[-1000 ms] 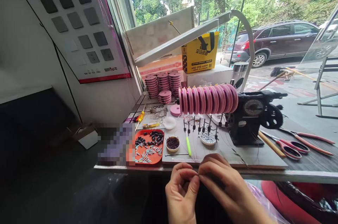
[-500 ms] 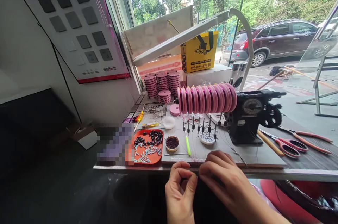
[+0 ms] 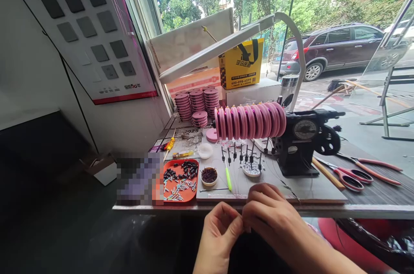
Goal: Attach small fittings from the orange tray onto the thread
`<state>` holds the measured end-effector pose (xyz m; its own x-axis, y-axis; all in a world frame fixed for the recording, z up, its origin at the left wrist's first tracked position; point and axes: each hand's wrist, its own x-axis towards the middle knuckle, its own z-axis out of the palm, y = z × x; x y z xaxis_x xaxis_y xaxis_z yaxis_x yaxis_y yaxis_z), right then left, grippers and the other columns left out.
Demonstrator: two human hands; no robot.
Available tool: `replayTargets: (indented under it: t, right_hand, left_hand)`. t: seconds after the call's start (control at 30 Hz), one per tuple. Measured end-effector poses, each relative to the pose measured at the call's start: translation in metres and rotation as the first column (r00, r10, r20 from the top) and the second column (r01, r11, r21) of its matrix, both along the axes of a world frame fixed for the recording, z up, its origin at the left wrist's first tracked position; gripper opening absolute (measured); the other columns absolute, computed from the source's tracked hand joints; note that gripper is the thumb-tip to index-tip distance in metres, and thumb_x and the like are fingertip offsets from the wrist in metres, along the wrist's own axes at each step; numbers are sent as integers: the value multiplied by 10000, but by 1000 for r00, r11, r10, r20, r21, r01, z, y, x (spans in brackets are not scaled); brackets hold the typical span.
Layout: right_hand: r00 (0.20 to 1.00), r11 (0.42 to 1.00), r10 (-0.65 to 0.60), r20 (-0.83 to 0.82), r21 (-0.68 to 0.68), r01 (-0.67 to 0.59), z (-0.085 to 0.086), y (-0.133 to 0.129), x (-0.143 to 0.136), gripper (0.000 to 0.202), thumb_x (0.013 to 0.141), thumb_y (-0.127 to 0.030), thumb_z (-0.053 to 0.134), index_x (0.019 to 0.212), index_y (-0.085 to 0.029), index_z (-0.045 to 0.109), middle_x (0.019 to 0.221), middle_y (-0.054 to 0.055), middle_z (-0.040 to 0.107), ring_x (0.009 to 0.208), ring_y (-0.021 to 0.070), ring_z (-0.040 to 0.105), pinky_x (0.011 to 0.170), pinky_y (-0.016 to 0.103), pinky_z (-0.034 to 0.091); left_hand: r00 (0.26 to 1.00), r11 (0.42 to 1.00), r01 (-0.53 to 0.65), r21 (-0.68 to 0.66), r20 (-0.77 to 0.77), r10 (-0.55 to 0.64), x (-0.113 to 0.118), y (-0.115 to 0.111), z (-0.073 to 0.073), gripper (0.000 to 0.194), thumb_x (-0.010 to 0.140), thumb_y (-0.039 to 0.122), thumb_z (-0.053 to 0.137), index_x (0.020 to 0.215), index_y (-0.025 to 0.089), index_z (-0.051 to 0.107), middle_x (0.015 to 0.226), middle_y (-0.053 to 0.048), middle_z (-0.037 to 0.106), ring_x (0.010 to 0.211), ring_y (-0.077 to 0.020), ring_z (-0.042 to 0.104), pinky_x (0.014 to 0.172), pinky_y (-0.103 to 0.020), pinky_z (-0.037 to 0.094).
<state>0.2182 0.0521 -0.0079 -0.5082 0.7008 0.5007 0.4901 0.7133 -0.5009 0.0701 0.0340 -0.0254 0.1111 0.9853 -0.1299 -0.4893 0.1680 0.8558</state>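
My left hand (image 3: pixel 222 227) is closed in a pinch at the table's front edge, its thumb and index fingertips together. Touching it from the right, my right hand (image 3: pixel 270 209) has its fingers curled and pressed together. Whatever lies between the fingertips is too small to make out. Thin lines run down toward the hands from a row of small black pieces (image 3: pixel 241 158). Behind these, pink discs (image 3: pixel 250 121) sit side by side on a black winding machine (image 3: pixel 297 144). A green-handled tool (image 3: pixel 228 177) lies just beyond my hands.
An orange tray (image 3: pixel 181 198) holds black and metallic small parts. Beside it are a bowl of dark bits (image 3: pixel 209 176) and a dish of pale beads (image 3: pixel 251 169). Red-handled scissors (image 3: pixel 351 179) and pliers (image 3: pixel 378 166) lie right. Stacked pink discs (image 3: pixel 197 101) and a lamp arm (image 3: pixel 213 50) stand behind.
My hands have come together so that their fingertips touch, and the left hand's fingers have drawn in closer. The whole view has shifted slightly.
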Motion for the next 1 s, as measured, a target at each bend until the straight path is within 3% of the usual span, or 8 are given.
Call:
replayTargets:
  t: [0.17, 0.43, 0.67, 0.8, 0.9, 1.0]
  right_hand:
    - [993, 992, 15, -115, -121, -29, 0, -1, 0, 353, 984, -347, 429, 705, -200, 586, 723, 27, 553, 787, 208, 497, 690, 304, 412]
    - [955, 937, 54, -291, -317, -150, 8, 1, 3, 503, 912, -586, 445, 683, -177, 628, 700, 38, 560, 733, 196, 545, 631, 278, 418]
    - [924, 893, 62, -378, -393, -221, 9, 4, 4, 467, 890, -573, 509, 679, -172, 623, 709, 25, 566, 714, 186, 547, 641, 274, 398]
    - [920, 892, 57, -388, -395, -221, 8, 5, 4, 456, 890, -569, 510, 689, -177, 629, 704, 28, 573, 700, 190, 542, 633, 272, 401]
    - [921, 906, 49, -387, -370, -204, 7, 5, 4, 421, 909, -534, 498, 724, -179, 630, 715, 26, 570, 700, 184, 537, 633, 265, 402]
    - [927, 926, 29, -375, -340, -166, 5, 5, 2, 400, 923, -502, 485, 725, -179, 614, 722, 24, 566, 714, 186, 537, 638, 268, 396]
  left_hand:
    - [996, 999, 20, 26, 90, -23, 1, 1, -4, 212, 591, 293, 829, 632, 168, 663, 513, 44, 611, 518, -42, 503, 554, -152, 358]
    - [993, 994, 20, 105, 117, -32, 3, 1, 0, 227, 538, 331, 850, 710, 226, 745, 563, 39, 651, 462, -29, 529, 491, -129, 388]
    - [995, 981, -19, 191, -95, 37, 1, 2, 2, 253, 561, 356, 831, 757, 216, 756, 499, 25, 605, 490, -70, 509, 536, -187, 406]
    - [983, 955, 4, 297, -179, 51, -4, 5, 2, 191, 630, 330, 790, 801, 254, 755, 575, 25, 629, 534, -87, 532, 605, -212, 445]
    - [919, 882, 37, 469, -362, 154, -9, 7, 4, 145, 705, 245, 730, 848, 265, 743, 729, -6, 680, 697, -140, 600, 720, -247, 474]
    - [794, 829, 34, 558, -519, 317, -14, 7, 10, 63, 737, 233, 692, 770, 267, 733, 913, -30, 663, 905, -192, 613, 804, -276, 475]
